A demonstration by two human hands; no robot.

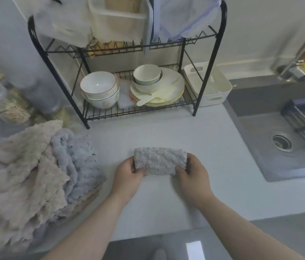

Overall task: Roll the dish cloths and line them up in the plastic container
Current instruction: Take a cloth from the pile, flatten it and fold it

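Note:
A grey dish cloth [160, 160], rolled or folded into a short thick bundle, lies on the white counter [166, 132] in front of me. My left hand [127, 175] grips its left end, fingers curled around the edge. Its right end is gripped by my right hand [193, 174]. A loose heap of beige and grey-lilac dish cloths [29, 166] lies at the counter's left. The white plastic container [210, 84] with handle slots stands at the back right, beside the rack, and looks empty.
A black wire dish rack [129, 111] holding bowls [100, 90] and plates [159, 89] stands at the back. A steel sink [283, 143] with a drain lies to the right. Jars [7, 102] crowd the far left. The counter's front edge runs near my forearms.

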